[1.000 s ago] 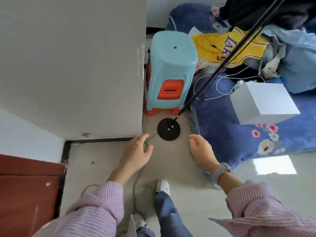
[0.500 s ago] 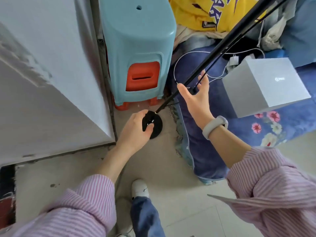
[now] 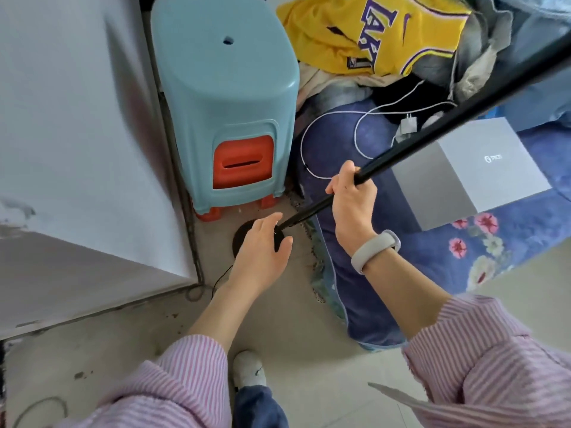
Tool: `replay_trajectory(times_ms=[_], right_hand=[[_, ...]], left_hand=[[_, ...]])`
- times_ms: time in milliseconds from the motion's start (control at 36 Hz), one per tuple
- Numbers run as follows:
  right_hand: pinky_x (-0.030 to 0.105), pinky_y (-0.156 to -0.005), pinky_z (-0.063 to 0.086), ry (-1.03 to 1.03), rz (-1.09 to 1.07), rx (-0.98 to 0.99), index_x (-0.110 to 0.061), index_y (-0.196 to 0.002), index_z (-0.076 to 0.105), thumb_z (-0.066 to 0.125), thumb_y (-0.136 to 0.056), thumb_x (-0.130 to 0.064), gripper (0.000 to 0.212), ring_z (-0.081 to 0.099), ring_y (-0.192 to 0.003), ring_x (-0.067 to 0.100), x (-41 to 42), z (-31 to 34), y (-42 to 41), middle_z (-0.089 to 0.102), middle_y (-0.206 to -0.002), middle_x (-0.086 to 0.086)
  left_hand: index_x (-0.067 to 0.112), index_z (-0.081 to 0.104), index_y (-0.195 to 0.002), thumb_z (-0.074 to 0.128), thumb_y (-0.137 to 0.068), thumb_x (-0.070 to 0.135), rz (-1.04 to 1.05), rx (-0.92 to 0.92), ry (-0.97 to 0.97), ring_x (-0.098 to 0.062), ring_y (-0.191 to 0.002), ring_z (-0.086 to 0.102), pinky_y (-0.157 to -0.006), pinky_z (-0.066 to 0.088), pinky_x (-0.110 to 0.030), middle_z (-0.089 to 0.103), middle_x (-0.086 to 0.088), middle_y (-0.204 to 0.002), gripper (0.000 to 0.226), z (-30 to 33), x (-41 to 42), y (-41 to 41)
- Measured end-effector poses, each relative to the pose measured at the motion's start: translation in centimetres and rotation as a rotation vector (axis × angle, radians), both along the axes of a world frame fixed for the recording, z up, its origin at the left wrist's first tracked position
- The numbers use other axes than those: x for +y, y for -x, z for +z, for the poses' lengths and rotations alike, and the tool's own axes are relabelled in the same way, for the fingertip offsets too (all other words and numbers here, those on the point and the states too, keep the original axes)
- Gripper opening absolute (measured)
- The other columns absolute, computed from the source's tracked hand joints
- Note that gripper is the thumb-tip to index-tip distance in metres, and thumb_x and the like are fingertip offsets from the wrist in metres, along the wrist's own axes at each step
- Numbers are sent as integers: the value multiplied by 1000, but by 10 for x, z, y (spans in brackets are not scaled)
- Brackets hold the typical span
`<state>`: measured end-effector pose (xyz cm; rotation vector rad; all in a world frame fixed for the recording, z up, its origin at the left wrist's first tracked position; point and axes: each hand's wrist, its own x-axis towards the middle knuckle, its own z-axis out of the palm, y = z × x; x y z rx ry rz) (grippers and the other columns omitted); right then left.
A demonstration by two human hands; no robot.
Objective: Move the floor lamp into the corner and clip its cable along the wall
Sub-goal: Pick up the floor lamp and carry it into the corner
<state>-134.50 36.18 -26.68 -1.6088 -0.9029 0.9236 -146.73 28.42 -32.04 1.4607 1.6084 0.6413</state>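
A: Where is the lamp?

B: The thin black metal pole of the floor lamp (image 3: pixel 411 149) slants up past the right hand (image 3: pixel 350 199) towards the upper right edge. That hand is closed around the pole, fingers wrapped over it, with a pale grey wristband (image 3: pixel 375 250) on the wrist. The flat round black lamp base (image 3: pixel 242 236) sits on the bare concrete floor (image 3: pixel 278 329) under the left hand (image 3: pixel 262 251).

A: And the left hand, is it holding anything?

B: It lies palm down over the base, fingers spread and loosely curved beside the foot of the pole. It is open, touching or nearly touching the base; I cannot tell which.

A: The cable?

B: A thin black lamp cable (image 3: pixel 221 278) shows just left of the left wrist, curving along the floor near the corner of the white wall (image 3: pixel 77 149).

A: What else is near the hands?

B: Beyond the left hand stands a light blue plastic stool (image 3: pixel 225 103) stacked over an orange plastic stool (image 3: pixel 242 162), close to the wall. Right of the right hand lies a grey cardboard box (image 3: pixel 469 171) on a blue flowered quilt (image 3: pixel 509 242). Beyond the right hand a white charger cable (image 3: pixel 327 125) loops over the quilt, and further off is a yellow basketball jersey (image 3: pixel 355 29).
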Motion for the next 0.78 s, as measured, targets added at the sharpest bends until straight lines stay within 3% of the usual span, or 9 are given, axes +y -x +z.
replay_trajectory(times_ms=[139, 306, 389, 472, 528, 583, 639, 694, 778], right_hand=[[15, -46, 39, 0, -69, 22, -20, -48, 37, 41, -88, -20, 41, 41, -40, 3, -15, -1, -23, 44, -37, -9], [28, -60, 37, 3, -68, 39, -28, -31, 39, 37, -86, -15, 56, 38, -40, 3, -41, 11, -47, 42, -33, -12], [25, -57, 39, -13, -81, 24, -28, -31, 38, 37, -85, -14, 55, 37, -42, 6, -55, 26, -57, 40, -34, -12], [15, -47, 36, -52, -130, 62, -28, -37, 31, 36, -84, -8, 51, 32, -43, 9, -71, 44, -67, 33, -36, -12], [16, -47, 33, -67, -175, 94, -22, -44, 26, 35, -84, -3, 46, 26, -46, 12, -82, 57, -75, 28, -39, -13], [18, -49, 31, -84, -209, 147, -20, -49, 23, 34, -86, 0, 43, 22, -47, 12, -94, 69, -85, 24, -42, -11], [20, -53, 34, -90, -238, 163, -20, -50, 23, 35, -88, -1, 43, 22, -46, 11, -107, 80, -95, 23, -42, -11], [19, -56, 37, -108, -257, 174, -21, -49, 25, 38, -88, -5, 44, 23, -46, 11, -122, 91, -105, 25, -42, -12], [21, -51, 31, -129, -274, 184, -27, -41, 29, 38, -88, -4, 53, 22, -44, 10, -145, 104, -118, 26, -40, -14]], left_hand=[[18, 30, -140, 49, -92, 22, -85, -46, 56, -21, -130, 37, -106, 34, -38, 35, -4, -145, 51, -8, 6, -23], [17, 27, -141, 56, -88, 25, -199, -23, 1, -22, -138, 25, -108, 29, -45, 31, -2, -149, 60, -21, 4, -58], [19, 22, -143, 58, -88, 32, -294, 38, 47, -26, -142, 13, -108, 24, -57, 25, -1, -152, 66, -26, 0, -76], [20, 24, -143, 57, -88, 36, -351, 59, 53, -28, -142, 11, -111, 25, -53, 25, 1, -153, 66, -28, -3, -93], [22, 28, -141, 57, -88, 37, -365, 18, 55, -28, -142, 15, -111, 24, -55, 30, 2, -151, 63, -26, -4, -103], [22, 35, -137, 58, -87, 37, -417, -14, 58, -27, -138, 25, -109, 25, -56, 43, 2, -143, 56, -20, -7, -115], [18, 48, -117, 57, -88, 35, -498, -31, 46, -25, -121, 45, -105, 28, -54, 59, 3, -117, 35, -11, -17, -128], [14, 45, -90, 53, -92, 31, -538, -115, 85, -28, -97, 55, -96, 35, -45, 56, 5, -85, 18, -1, -34, -141], [10, 39, -81, 49, -94, 28, -509, -249, 172, -32, -81, 52, -73, 40, -41, 49, -5, -75, 24, 15, -64, -157]])
